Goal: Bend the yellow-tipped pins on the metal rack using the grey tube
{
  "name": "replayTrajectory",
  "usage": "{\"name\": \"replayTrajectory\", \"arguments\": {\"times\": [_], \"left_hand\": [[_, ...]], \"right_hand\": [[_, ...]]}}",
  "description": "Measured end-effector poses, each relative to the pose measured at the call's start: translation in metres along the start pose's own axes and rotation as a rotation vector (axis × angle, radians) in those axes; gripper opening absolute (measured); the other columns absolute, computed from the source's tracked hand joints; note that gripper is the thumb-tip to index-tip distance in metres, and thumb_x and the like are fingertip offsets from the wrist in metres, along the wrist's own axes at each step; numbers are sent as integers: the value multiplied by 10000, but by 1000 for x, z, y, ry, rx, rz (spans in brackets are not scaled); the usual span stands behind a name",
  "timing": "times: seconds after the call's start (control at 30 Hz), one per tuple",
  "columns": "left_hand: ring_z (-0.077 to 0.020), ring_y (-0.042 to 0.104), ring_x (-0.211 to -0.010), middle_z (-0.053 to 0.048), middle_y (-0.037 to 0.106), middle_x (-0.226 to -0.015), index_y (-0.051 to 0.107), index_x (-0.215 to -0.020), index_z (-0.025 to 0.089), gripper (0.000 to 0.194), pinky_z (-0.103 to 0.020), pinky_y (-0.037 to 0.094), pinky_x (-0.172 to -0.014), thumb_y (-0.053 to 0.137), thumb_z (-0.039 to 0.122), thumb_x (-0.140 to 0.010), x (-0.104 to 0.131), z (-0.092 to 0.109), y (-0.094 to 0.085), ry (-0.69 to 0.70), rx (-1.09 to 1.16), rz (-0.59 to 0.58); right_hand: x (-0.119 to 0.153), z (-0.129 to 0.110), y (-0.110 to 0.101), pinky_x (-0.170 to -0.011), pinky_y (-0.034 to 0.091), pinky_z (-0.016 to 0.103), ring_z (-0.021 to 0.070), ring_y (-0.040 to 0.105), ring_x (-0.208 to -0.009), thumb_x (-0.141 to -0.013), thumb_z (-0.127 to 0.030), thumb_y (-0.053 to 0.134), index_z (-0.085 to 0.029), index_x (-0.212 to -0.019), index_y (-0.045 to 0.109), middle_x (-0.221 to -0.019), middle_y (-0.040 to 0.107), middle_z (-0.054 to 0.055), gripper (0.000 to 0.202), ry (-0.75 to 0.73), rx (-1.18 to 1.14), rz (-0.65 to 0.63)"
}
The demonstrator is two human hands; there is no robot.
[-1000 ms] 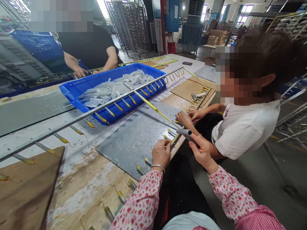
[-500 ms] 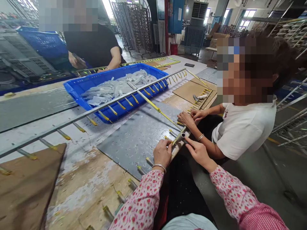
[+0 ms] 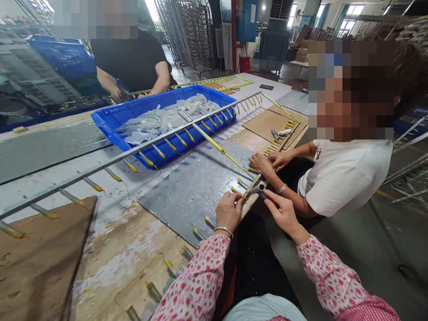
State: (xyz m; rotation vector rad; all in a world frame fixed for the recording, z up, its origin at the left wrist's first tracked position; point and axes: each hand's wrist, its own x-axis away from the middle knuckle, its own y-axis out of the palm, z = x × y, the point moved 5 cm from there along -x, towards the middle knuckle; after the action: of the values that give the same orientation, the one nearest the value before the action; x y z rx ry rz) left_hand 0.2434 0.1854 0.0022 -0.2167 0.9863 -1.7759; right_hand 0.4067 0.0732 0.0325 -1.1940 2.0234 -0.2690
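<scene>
Sitting at the edge of the work surface, the person in the pink flowered sleeves has both hands at the lower middle of the frame. The right hand is closed around a short grey tube, with the fingers wrapped on its near end, and the far end of the tube meets the tip of a long metal rack bar. The left hand is pinched on this same bar, just beside the tube.

The tube looks stiff and light, probably plastic or thin metal; its smooth round side may be a little slippery, so a grip around the whole body, near the end, seems the safest place to take it. The bar is thin and carries small yellow-tipped pins, so I judge it can bend or slide if it is pushed from one side only.

A co-worker's hands lie on the bar a little higher in the frame. In the upper middle stands a blue crate filled with pale pieces.

I cannot see if the tube is already on a pin, because the fingers cover this point. The near pins at the bottom edge are cut off.
</scene>
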Motion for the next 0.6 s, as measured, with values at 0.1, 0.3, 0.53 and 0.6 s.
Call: {"name": "replayTrajectory", "arguments": {"times": [0.1,0.3,0.53,0.6], "left_hand": [[-185,593,-832,-37,612,-855,677,-885,204,94,-290,454,-758,582,207,-884,1,0,1,21,-2,2],[-187,594,-848,-42,613,-880,674,-913,202,114,-293,459,-770,562,208,-899,3,0,2,34,-17,11],[-197,611,-854,-61,641,-903,689,-1010,193,227,-298,466,-785,483,280,-969,0,0,3,-1,-90,-27],[-197,618,-859,-55,659,-900,700,-986,197,220,-295,466,-786,497,282,-966,0,-1,3,-13,-83,-25]], "right_hand": [[-7,-7,-5,-929,563,352,228,685,-1055,-962,-260,543,-215,-1257,654,-1168,711,71,319,-40,-31,79],[-2,5,19,-903,566,333,220,700,-1014,-974,-277,526,-224,-1305,623,-1173,710,68,349,16,52,-75],[7,11,24,-903,565,329,217,699,-1011,-985,-289,505,-201,-1319,612,-1188,703,78,362,18,71,-57],[7,12,24,-919,563,340,221,696,-1024,-983,-293,507,-200,-1315,615,-1193,700,83,361,27,57,-44]]}}
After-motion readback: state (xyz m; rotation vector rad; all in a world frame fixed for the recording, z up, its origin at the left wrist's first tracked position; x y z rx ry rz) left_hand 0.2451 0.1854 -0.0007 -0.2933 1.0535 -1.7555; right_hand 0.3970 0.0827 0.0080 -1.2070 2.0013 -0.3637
